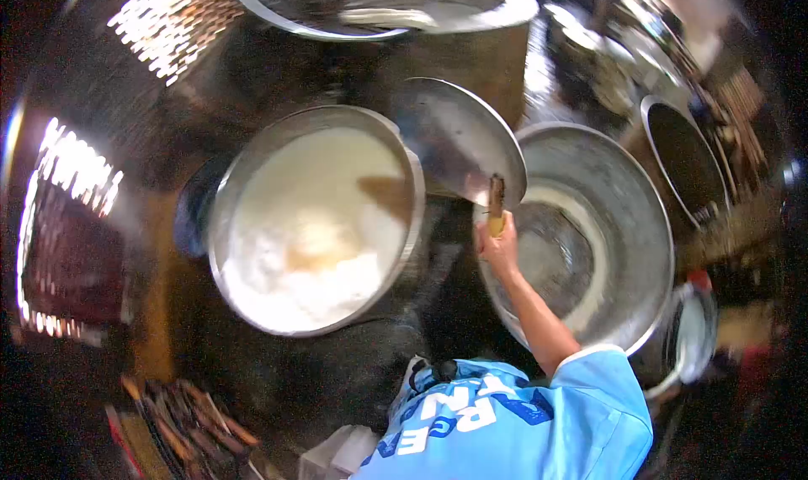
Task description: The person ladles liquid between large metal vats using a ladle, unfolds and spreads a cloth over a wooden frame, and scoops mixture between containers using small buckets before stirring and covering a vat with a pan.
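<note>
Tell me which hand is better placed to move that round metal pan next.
Right, most likely: the right hand already grips the handle of the round metal pan, with the forearm stretched out. The left hand is out of view.

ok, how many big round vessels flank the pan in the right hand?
2: left vessel, with pale contents, and right vessel, partly covered by the pan and right hand. Other rims show at top and far right; more vessels may be hidden.
</note>
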A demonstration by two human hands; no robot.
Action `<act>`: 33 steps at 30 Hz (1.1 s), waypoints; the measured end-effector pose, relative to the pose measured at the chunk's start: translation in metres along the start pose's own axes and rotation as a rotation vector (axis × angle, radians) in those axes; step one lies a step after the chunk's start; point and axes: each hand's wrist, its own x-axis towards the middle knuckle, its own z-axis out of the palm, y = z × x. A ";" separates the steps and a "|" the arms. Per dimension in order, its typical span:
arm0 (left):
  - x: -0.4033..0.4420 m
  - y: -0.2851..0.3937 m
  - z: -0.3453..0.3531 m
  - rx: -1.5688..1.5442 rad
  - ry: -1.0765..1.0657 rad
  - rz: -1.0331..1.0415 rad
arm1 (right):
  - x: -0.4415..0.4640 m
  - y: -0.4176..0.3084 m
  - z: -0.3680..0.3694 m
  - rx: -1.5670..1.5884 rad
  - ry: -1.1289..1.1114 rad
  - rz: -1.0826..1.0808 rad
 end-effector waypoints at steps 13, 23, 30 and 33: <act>-0.116 0.068 0.177 0.523 0.124 0.039 | -0.030 0.265 -0.371 -0.197 0.505 1.099; -0.169 0.074 0.210 0.636 0.330 -0.092 | -0.024 0.401 -0.471 -0.270 0.562 1.229; -0.179 0.070 0.185 0.587 0.328 -0.078 | -0.103 0.453 -0.348 0.879 -0.120 1.631; -0.174 0.061 0.164 0.543 0.299 -0.055 | -0.081 0.376 -0.260 1.018 0.226 1.653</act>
